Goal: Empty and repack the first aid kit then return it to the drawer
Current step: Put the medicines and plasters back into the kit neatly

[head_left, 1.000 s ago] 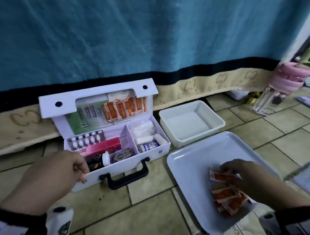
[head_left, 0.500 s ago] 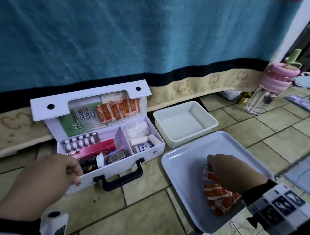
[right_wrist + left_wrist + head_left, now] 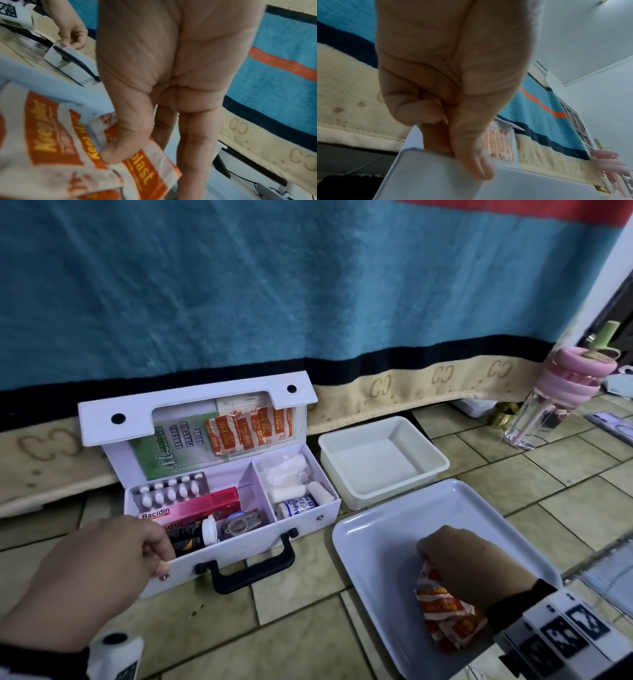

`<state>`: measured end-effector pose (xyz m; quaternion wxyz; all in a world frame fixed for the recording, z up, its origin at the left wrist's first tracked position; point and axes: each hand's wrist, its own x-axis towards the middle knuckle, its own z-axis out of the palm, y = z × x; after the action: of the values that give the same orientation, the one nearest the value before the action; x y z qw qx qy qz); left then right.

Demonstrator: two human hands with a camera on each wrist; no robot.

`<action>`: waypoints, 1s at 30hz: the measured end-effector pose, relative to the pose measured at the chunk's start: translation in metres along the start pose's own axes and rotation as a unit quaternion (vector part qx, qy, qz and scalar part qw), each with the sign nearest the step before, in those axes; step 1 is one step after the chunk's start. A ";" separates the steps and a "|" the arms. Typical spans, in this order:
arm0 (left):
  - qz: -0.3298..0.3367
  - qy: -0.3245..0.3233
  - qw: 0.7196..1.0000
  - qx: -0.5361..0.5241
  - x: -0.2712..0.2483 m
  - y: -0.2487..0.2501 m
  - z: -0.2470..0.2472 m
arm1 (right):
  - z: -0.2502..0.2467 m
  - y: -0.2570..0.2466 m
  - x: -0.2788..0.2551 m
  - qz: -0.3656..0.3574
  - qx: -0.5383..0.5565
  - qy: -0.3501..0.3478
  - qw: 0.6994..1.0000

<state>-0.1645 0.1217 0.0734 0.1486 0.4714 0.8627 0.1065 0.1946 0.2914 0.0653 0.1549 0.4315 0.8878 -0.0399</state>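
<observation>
The white first aid kit (image 3: 239, 546) stands open on the tiled floor, lid up against the blanket. Inside lie a blister pack (image 3: 171, 491), a red Bacidin box (image 3: 198, 506), a dark bottle with a white cap (image 3: 195, 537) and bandage rolls (image 3: 294, 494). More plasters (image 3: 250, 429) sit in the lid. My left hand (image 3: 161, 556) grips the kit's front left wall (image 3: 428, 175), thumb outside, fingers inside. My right hand (image 3: 428, 556) is down in the pale tray (image 3: 376, 559), pinching orange plaster packets (image 3: 445, 621) between thumb (image 3: 116, 152) and fingers.
An empty white tub (image 3: 380, 463) stands behind the tray, right of the kit. A clear bottle with a pink lid (image 3: 551, 405) stands at the far right. A blue blanket (image 3: 308, 285) hangs behind everything. Bare floor tiles lie in front of the kit.
My right wrist has swung round from the right to the lower right, the hand staying on the plaster packets in the tray. My left hand has kept its hold on the kit.
</observation>
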 end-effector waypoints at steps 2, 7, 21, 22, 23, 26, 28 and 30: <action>0.001 0.004 1.000 0.002 -0.001 0.001 0.000 | -0.003 0.000 -0.001 -0.005 0.015 -0.003 1.000; 0.004 0.025 1.000 0.010 -0.011 0.015 -0.010 | -0.013 0.008 -0.002 0.004 0.025 0.000 1.000; -0.051 0.028 0.998 0.038 -0.025 0.031 -0.011 | -0.121 -0.157 0.073 -0.262 0.267 0.106 0.921; -0.052 0.021 0.997 0.044 -0.025 0.031 -0.011 | -0.120 -0.176 0.083 -0.283 0.233 0.094 0.925; -0.048 0.016 0.998 0.048 -0.025 0.030 -0.011 | -0.119 -0.194 0.091 -0.304 0.197 0.088 0.928; -0.022 0.005 0.997 0.067 -0.025 0.030 -0.012 | -0.125 -0.232 0.109 -0.342 0.177 0.105 0.917; -0.007 -0.001 0.998 0.067 -0.023 0.030 -0.013 | -0.135 -0.244 0.120 -0.342 0.266 0.153 0.888; 0.004 -0.006 0.997 0.079 -0.023 0.028 -0.012 | -0.146 -0.247 0.128 -0.320 0.400 0.243 0.824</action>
<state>-0.1351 0.1161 0.0971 0.1151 0.4861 0.8656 0.0357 -0.1077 0.2636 0.1489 -0.2738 0.1424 0.8913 -0.3323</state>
